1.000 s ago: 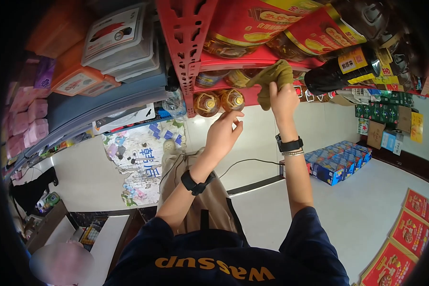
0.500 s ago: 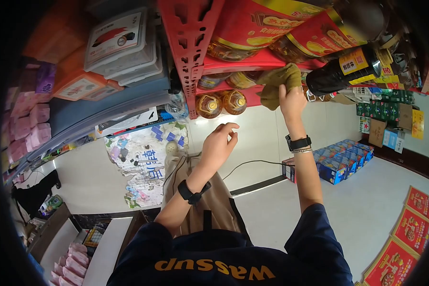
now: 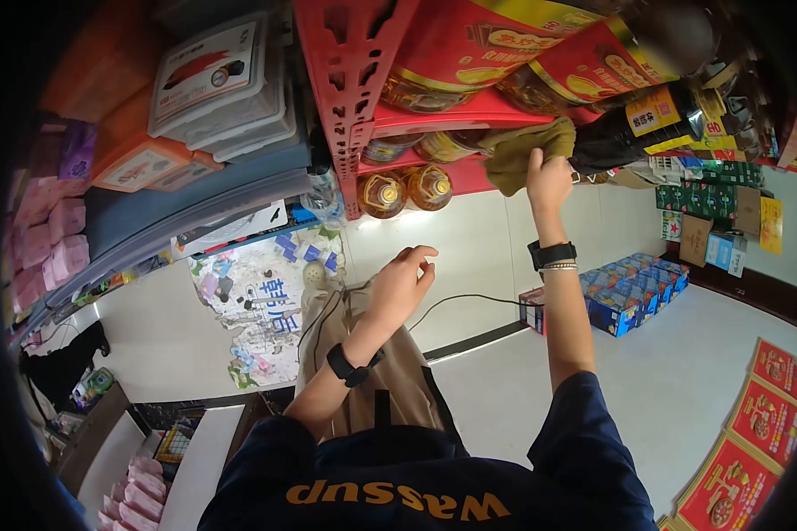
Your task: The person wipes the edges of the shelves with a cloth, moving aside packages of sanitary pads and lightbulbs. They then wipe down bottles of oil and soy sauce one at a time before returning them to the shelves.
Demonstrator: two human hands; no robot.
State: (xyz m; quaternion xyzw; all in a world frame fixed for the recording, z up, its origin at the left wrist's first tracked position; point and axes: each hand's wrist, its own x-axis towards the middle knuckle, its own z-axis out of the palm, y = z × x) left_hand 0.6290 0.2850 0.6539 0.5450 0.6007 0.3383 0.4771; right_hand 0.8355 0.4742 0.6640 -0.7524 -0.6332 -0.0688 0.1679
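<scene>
My right hand (image 3: 551, 184) grips an olive-green cloth (image 3: 527, 152), holding it against the front edge of the red shelf (image 3: 456, 119). Right beside the cloth, a dark bottle with a yellow label (image 3: 638, 124) lies tilted along the shelf. Large oil bottles with red labels (image 3: 505, 44) stand above, on the same shelf. My left hand (image 3: 400, 285) hovers in front of my body, fingers loosely bent and apart, holding nothing. Two oil bottles with yellow caps (image 3: 405, 191) stand lower down, beyond that hand.
Stacked clear plastic boxes (image 3: 217, 84) sit on a shelf at the left. Blue boxed packs (image 3: 636, 292) rest on the floor at right, near a black cable (image 3: 469, 298). Green cartons (image 3: 700, 202) stand farther back. Red printed boxes (image 3: 744, 451) lie at lower right.
The cloth in my right hand has shifted slightly along the shelf edge and spread toward the dark bottle. My left hand has moved little. The whole view has shifted slightly.
</scene>
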